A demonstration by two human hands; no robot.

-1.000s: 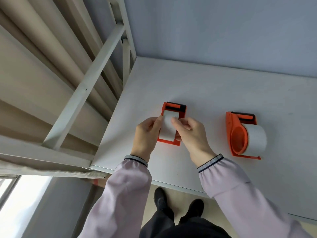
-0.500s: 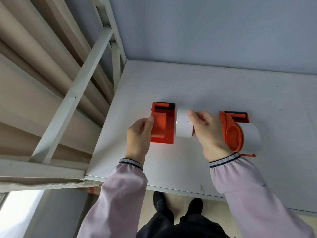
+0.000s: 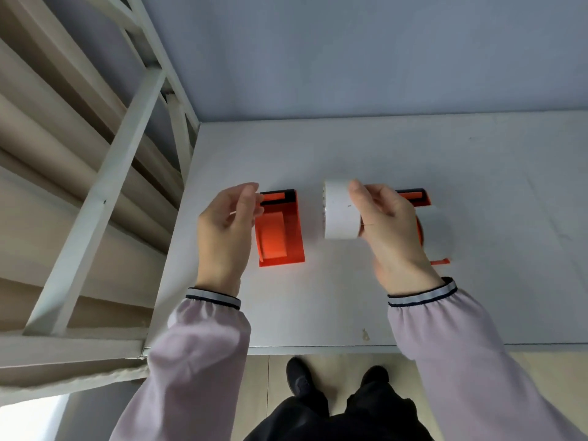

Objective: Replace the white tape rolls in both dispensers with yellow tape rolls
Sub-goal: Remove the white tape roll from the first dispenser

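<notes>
My right hand (image 3: 391, 230) pinches the white tape roll (image 3: 340, 214) across its rim; it looks light and stiff. Left hand (image 3: 226, 227) is loosely curled, empty, beside the bare dispenser (image 3: 280, 230).

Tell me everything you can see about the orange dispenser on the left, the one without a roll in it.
The left dispenser is orange and looks like plastic, with a flat side plate, a raised orange hub where a roll would sit, and a black strip at its far end. It is empty and lies on the white table near the table's left edge. The left hand covers its left side; whether they touch is unclear. The white roll is held apart to its right.
</notes>
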